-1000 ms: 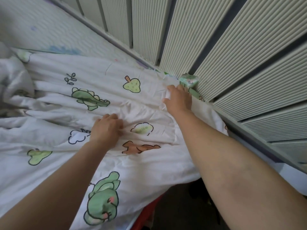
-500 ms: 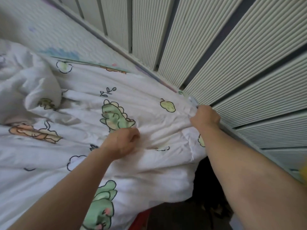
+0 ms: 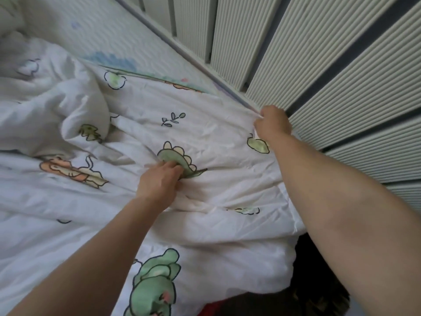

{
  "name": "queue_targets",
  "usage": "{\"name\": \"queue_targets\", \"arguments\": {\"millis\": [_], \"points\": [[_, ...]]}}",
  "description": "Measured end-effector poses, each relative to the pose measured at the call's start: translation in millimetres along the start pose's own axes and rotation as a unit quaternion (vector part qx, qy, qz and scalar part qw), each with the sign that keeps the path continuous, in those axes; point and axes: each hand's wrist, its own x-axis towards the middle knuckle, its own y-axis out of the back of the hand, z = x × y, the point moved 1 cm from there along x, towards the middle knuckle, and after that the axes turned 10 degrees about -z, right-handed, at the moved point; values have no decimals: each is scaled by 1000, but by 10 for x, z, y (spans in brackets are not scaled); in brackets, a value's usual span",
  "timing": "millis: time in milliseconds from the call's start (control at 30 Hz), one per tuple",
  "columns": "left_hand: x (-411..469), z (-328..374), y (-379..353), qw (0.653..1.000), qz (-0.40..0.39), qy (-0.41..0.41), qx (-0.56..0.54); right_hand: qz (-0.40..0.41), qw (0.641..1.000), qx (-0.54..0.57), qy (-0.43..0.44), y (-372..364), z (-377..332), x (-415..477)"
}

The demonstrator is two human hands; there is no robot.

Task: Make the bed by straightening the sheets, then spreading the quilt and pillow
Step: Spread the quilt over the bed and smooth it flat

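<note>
A white quilt [image 3: 211, 135] printed with green dinosaurs and trees covers most of the bed, bunched in a heap at the left. My left hand [image 3: 160, 181] grips a fold of it near a green dinosaur print in the middle. My right hand [image 3: 272, 123] pinches the quilt's far corner, right against the ribbed wall. Beyond the quilt lies the pale textured sheet [image 3: 91, 33] on the mattress. No pillow can be made out.
Ribbed white wall panels [image 3: 330, 65] with dark gaps run along the bed's far side. A dark gap [image 3: 316, 281] lies beyond the bed's end at the bottom right. Something red [image 3: 211, 309] shows under the quilt's hanging edge.
Both hands have pulled the quilt toward the wall. My right hand went from the bed's end up to the wall edge with the corner. My left hand closed on a fold.
</note>
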Motion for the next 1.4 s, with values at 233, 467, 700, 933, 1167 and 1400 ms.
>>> {"name": "queue_targets", "arguments": {"millis": [233,467,700,933,1167,1400], "points": [[180,-4,170,993,112,-13,-38,32,990,97,-96,89,-54,269],[246,-15,3,999,10,-14,31,-231,972,36,11,-153,-63,184],[78,-49,139,999,-12,-22,-44,-100,994,-13,33,-145,-53,-55],[-433,-434,250,998,24,17,-56,-33,975,-49,213,-121,-673,-678],[-1358,-1118,143,993,49,67,-88,-71,928,-33,364,-354,-1540,-1691],[-3148,-2310,-466,968,-92,210,-105,-272,820,-97,494,-1138,-2288,-3483]]}}
